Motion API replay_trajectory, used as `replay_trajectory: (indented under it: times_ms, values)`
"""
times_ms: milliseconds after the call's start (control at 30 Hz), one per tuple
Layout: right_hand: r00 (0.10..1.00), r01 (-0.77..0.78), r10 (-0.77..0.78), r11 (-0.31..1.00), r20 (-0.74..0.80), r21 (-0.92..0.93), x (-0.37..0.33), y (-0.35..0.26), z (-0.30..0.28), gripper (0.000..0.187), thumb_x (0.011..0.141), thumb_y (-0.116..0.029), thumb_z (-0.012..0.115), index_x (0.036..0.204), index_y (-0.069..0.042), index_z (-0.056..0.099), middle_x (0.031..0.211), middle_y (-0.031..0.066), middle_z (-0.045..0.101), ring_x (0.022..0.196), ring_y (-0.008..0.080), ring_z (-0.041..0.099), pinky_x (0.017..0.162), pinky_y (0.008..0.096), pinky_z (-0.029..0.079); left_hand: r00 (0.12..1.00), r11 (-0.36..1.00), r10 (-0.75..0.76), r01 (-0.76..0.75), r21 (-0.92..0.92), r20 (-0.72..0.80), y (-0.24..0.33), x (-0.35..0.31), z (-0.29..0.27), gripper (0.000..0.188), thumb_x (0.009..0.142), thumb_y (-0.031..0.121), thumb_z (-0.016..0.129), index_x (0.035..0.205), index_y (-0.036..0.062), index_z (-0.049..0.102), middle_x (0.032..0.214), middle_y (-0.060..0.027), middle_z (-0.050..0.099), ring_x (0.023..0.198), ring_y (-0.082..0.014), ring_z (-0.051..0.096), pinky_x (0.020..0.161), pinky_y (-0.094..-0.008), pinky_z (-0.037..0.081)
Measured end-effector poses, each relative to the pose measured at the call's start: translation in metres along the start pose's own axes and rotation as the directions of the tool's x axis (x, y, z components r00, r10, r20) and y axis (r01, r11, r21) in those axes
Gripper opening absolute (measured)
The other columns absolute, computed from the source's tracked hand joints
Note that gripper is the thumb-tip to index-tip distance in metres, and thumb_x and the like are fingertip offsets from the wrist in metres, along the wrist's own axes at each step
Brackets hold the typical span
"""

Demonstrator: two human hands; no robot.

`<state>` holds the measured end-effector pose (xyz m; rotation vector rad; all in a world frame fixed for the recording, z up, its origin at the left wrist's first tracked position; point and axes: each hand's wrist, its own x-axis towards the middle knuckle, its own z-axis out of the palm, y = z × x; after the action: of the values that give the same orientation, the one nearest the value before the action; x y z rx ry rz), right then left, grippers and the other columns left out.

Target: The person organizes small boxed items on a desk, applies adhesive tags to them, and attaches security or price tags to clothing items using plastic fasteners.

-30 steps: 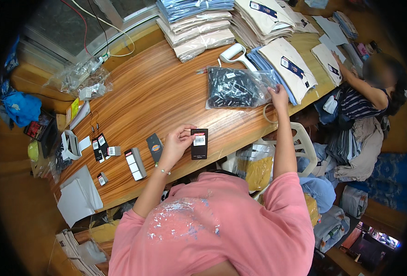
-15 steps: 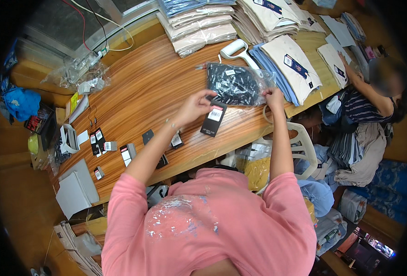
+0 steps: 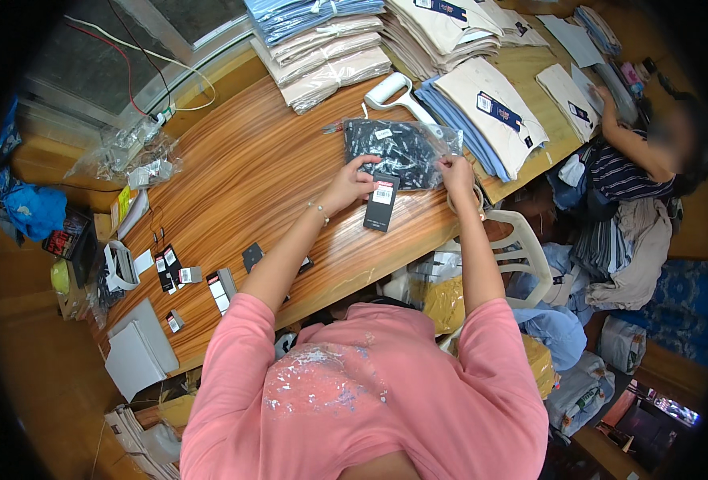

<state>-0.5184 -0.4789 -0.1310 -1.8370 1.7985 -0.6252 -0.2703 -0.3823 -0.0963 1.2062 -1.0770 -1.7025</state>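
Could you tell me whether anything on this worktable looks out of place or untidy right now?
Mostly orderly. The black hang tag in the left hand juts over the table edge, and small tags lie scattered at the left end. The right hand grips the bagged dark garment. Nothing looks spilled or damaged.

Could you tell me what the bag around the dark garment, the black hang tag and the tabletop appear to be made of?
The bag looks like thin clear plastic film: it is glossy and crinkled, with the dark patterned fabric showing through. The hang tag, held by the left hand, seems to be stiff matte card, flat with crisp edges. The tabletop looks like varnished wood or wood-grain laminate, streaked and slightly shiny.
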Motion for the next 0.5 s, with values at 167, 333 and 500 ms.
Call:
replay_trajectory:
  times_ms: [167,333,500]
  values:
    - [1.0,0.017,-0.017,1.0,0.001,-0.012,0.013,0.01,0.01,0.014,0.07,-0.019,0.067,0.079,-0.007,0.067,0.07,0.0106,0.064,0.067,0.0254,0.062,0.061,0.0347,0.047,0.999,0.999,0.04,-0.04,-0.024,0.008,-0.008,0.0,-0.001,0.049,0.081,0.001,0.059,0.124,0.012,0.04,0.081,0.0004,0.06,0.067,-0.0046,0.052,0.058,-0.017,0.043]
    - [0.998,0.01,-0.03,0.943,0.055,0.333,0.015,0.015,-0.014,0.011,0.07,-0.01,0.068,0.071,0.0,0.064,0.064,0.0069,0.063,0.055,0.0122,0.056,0.053,0.0254,0.043,0.999,0.999,0.041,-0.041,-0.003,0.018,-0.009,0.0,-0.004,0.05,0.08,0.001,0.06,0.125,0.0117,0.04,0.081,-0.0002,0.06,0.065,-0.0045,0.051,0.057,-0.0168,0.042]
    - [1.0,-0.005,0.012,0.801,-0.008,0.599,0.012,0.021,-0.047,0.005,0.077,-0.006,0.062,0.076,-0.001,0.061,0.07,0.0041,0.063,0.063,0.0094,0.056,0.06,0.0216,0.043,0.996,0.997,0.078,-0.078,-0.017,0.043,-0.011,0.005,-0.002,0.049,0.081,0.002,0.059,0.125,0.0115,0.039,0.082,-0.0011,0.06,0.069,-0.006,0.054,0.059,-0.0188,0.045]
